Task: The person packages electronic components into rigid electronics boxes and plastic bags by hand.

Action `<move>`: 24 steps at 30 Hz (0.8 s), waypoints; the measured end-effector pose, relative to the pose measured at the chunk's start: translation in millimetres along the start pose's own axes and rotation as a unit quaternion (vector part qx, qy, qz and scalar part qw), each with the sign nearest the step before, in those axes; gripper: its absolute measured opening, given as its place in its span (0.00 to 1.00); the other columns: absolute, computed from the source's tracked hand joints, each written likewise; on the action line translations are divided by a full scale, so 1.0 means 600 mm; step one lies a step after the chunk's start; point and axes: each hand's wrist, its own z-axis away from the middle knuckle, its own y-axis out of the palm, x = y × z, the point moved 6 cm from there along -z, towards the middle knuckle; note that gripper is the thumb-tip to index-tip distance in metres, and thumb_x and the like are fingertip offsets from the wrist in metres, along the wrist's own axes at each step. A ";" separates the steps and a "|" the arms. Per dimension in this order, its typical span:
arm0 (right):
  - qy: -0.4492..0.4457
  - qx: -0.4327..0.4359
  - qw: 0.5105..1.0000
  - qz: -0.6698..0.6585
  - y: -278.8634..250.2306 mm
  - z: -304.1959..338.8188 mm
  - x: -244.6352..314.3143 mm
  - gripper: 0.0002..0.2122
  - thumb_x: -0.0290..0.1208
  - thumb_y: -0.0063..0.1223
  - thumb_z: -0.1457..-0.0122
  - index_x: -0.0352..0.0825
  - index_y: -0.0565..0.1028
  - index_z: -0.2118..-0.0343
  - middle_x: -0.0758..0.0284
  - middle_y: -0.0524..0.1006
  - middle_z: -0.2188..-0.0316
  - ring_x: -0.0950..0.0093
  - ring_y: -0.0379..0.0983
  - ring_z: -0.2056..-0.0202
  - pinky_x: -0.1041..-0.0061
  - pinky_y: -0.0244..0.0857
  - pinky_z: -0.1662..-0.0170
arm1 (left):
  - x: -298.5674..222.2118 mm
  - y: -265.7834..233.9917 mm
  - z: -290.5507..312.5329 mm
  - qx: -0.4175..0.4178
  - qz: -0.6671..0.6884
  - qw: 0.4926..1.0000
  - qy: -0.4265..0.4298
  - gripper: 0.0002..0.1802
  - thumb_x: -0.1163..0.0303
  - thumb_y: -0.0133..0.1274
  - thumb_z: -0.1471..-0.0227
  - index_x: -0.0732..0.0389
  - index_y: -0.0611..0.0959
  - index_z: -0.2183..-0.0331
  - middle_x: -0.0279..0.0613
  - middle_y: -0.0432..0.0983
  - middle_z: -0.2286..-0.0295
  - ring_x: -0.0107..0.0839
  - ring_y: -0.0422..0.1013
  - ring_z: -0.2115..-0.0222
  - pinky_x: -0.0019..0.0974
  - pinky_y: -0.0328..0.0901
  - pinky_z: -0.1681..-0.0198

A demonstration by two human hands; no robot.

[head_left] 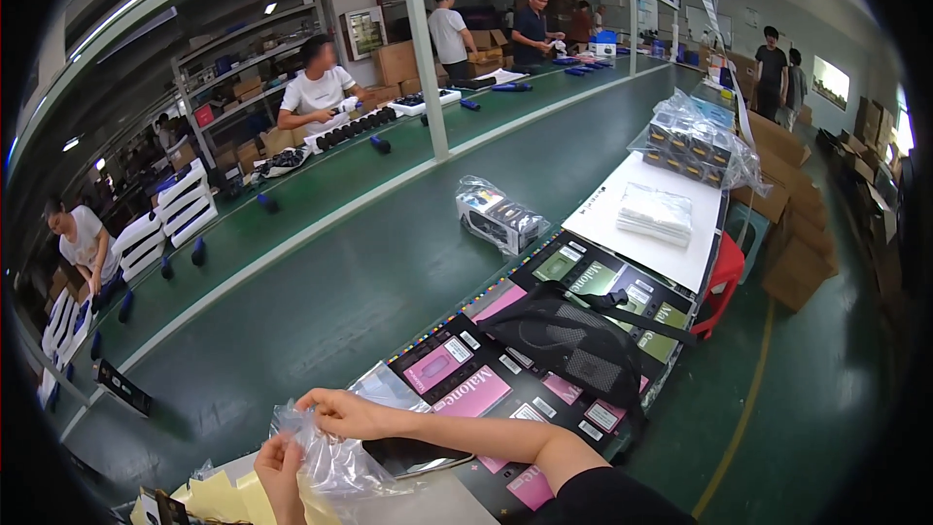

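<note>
A clear plastic bag (342, 467), crumpled and thin, is pinched by both my hands near its upper edge. My left hand (280, 474) has its fingertips closed on the bag's left side. Just above and to the right, my right hand (345, 415) grips the same bag with bent fingers. The bag hangs over a light surface, and nothing can be made out inside it. Pale yellow sheets (222, 498) lie beside my left hand. Beneath my right forearm, a dark glossy object (413, 454) is partly hidden.
Printed pink and black sheets (466, 379) cover the bench at right, under a black mesh bag (573, 340). Farther off are stacked plastic bags (656, 216), wrapped boxes (501, 217) and more boxes (688, 144). A red stool (724, 277) stands alongside. Co-workers sit across the green conveyor (340, 282).
</note>
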 end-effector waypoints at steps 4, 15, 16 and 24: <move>-0.036 -0.132 0.990 0.027 0.007 0.016 0.024 0.30 0.30 0.48 0.44 0.32 0.48 0.41 0.60 0.70 0.63 0.75 0.69 0.65 0.76 0.65 0.62 | -0.035 0.002 0.008 0.014 -0.221 0.975 -0.021 0.14 0.66 0.49 0.46 0.69 0.78 0.64 0.43 0.75 0.69 0.30 0.70 0.66 0.31 0.64 0.62; -0.107 -0.192 0.970 0.106 -0.033 0.036 0.076 0.19 0.22 0.47 0.49 0.30 0.65 0.52 0.62 0.74 0.75 0.65 0.71 0.74 0.70 0.65 0.67 | -0.109 0.008 0.054 -0.033 -0.240 0.966 0.092 0.16 0.65 0.46 0.44 0.67 0.77 0.75 0.32 0.68 0.82 0.20 0.60 0.81 0.26 0.55 0.79; -0.099 -0.213 0.964 0.126 -0.040 0.039 0.080 0.17 0.22 0.46 0.48 0.31 0.66 0.53 0.62 0.74 0.74 0.65 0.72 0.72 0.70 0.65 0.67 | -0.091 0.001 0.053 -0.009 -0.205 0.978 0.039 0.16 0.63 0.45 0.43 0.67 0.78 0.72 0.33 0.70 0.80 0.22 0.63 0.80 0.26 0.58 0.77; -0.056 -0.189 0.964 0.177 -0.065 0.041 0.116 0.20 0.34 0.50 0.46 0.35 0.66 0.50 0.55 0.74 0.60 0.61 0.70 0.57 0.67 0.62 0.54 | -0.076 0.001 0.077 0.002 -0.043 0.996 -0.081 0.13 0.65 0.45 0.45 0.63 0.81 0.69 0.24 0.60 0.86 0.13 0.54 0.87 0.21 0.49 0.85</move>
